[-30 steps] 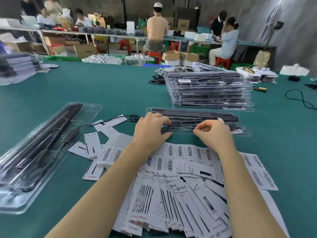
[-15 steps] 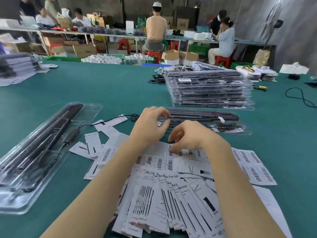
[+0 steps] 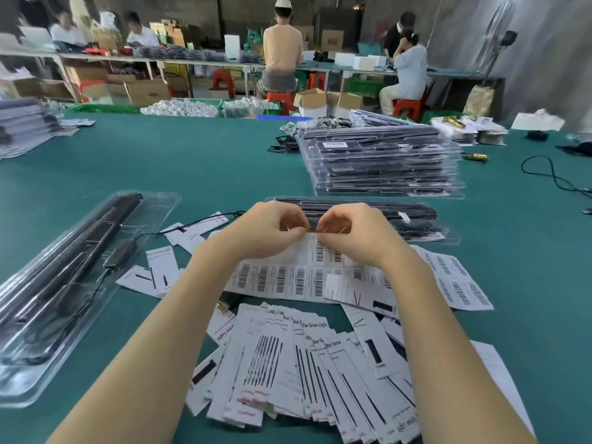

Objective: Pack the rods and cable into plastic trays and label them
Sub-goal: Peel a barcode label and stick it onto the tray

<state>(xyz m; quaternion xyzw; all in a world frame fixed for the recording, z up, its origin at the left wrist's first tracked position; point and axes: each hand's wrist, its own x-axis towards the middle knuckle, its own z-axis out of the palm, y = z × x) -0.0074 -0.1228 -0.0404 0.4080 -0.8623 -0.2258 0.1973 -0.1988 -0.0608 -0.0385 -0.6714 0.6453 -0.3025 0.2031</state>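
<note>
Here a green table (image 3: pixel 198 161) fills a busy workshop. The left hand (image 3: pixel 266 229) and right hand (image 3: pixel 352 233), fingers curled, both pinch the top edge of a barcode label sheet (image 3: pixel 288 278), perhaps peeling one. A packed tray (image 3: pixel 419 227) lies just beyond; stacked trays (image 3: pixel 381 165) behind, insert cards (image 3: pixel 288 363) nearer.

The left hand (image 3: pixel 270 229) and right hand (image 3: pixel 349 233) hide the middle of the packed tray (image 3: pixel 416 225) behind them. The picture's left edge cuts off the open tray (image 3: pixel 153 213). Small print on the barcode sheet (image 3: pixel 288 280) is unreadable.
</note>
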